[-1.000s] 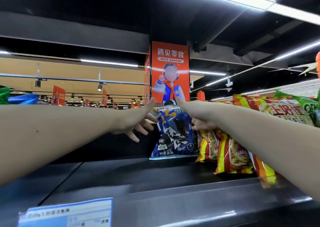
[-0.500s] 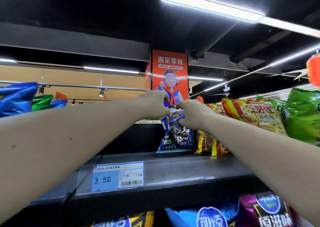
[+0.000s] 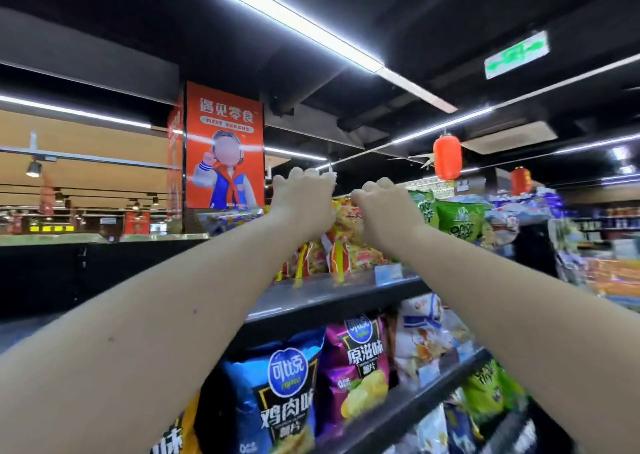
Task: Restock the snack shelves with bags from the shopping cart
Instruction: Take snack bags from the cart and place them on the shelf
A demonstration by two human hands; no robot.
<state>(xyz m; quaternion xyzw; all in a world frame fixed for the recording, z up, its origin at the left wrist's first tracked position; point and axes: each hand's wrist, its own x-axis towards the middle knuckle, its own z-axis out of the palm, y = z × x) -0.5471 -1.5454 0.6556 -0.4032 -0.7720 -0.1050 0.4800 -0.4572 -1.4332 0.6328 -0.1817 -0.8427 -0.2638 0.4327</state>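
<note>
1. The left hand point(image 3: 304, 204) and the right hand point(image 3: 384, 211) reach up side by side to the top shelf point(image 3: 329, 292), and only their backs show.
2. Both have their fingers curled at the top of the yellow-and-red striped bags point(image 3: 334, 256). The fingertips are hidden behind the hands, so I cannot tell whether either one actually grasps a bag.
3. The striped bags stand upright on the top shelf, their upper parts covered by the hands and wrists.
4. Just right of them sit green bags point(image 3: 457, 221), and the packs beyond are smeared by blur.
5. On the lower shelf a blue chip bag point(image 3: 284, 394) is partly covered by the left forearm, with a purple chip bag point(image 3: 360, 360) beside it.
</note>
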